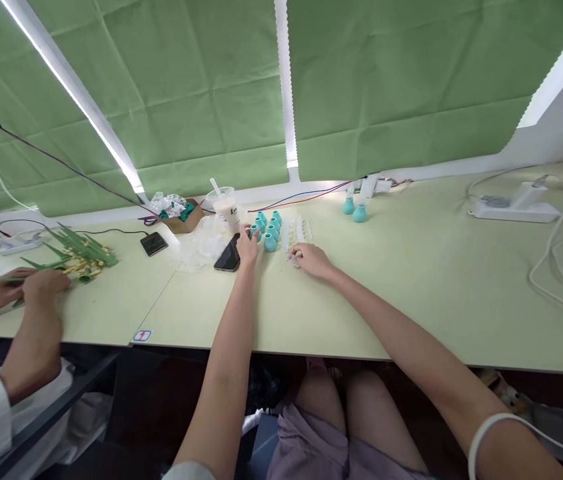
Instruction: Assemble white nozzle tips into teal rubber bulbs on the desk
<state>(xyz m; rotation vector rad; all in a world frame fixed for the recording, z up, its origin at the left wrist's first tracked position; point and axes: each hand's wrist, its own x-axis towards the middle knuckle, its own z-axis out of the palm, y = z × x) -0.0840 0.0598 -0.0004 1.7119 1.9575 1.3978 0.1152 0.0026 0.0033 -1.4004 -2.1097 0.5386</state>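
My left hand [247,249] has its fingers closed on a small turquoise rubber bulb [255,231] at the front left of a cluster. Several more turquoise bulbs [270,243] stand upright beside it in two rows, their open necks facing up. Just right of them lie rows of small clear plastic pieces [300,230]. My right hand [312,259] rests low over the table in front of these rows, thumb and fingers pinched on a small clear plastic piece [293,259], partly hidden by the fingers. Farther back stand two turquoise bulbs [360,213] with clear tops.
A black phone [228,255], crumpled clear plastic bag [201,243], drink cup with straw [226,205] and cardboard box [185,219] are left of my hands. A co-worker's hands [44,283] handle green stems [78,257] at far left. A white power strip [516,208] with cables lies right.
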